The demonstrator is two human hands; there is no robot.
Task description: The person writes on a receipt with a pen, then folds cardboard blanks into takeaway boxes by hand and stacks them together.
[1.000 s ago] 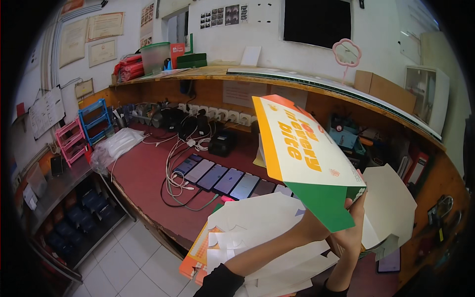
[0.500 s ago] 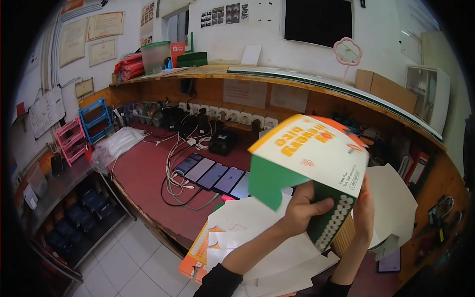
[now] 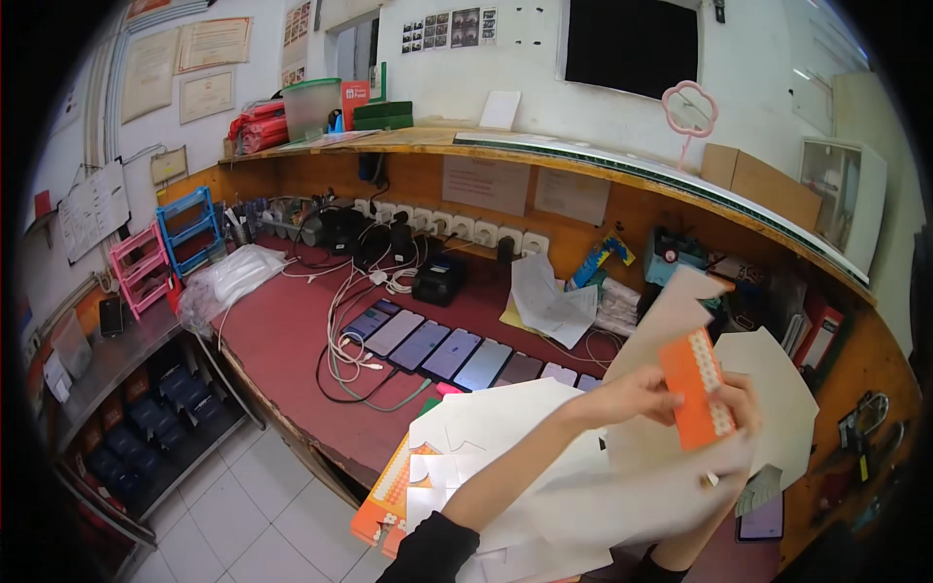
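Observation:
Between my hands is a cardboard box, opened out, with its pale inner side facing up and partly smeared by motion. An orange panel with a row of white flower shapes stands up from it. My left hand pinches the left edge of this panel. At its right edge, the fingers of my right hand are curled round the cardboard. Under my forearms lies a pile of flattened white cardboard pieces, with an orange patterned piece at its left. Another pale cardboard piece leans right of my right hand.
Several phones lie in a row on the red worktop, beside tangled white cables. Crumpled papers and a blue-yellow tube lie behind. A wooden shelf overhangs the back. One phone lies at the lower right.
The box was raised and folded, its white and green printed sides showing. Now it is lower and spread out, inner side up, and both hands have shifted to the orange panel.

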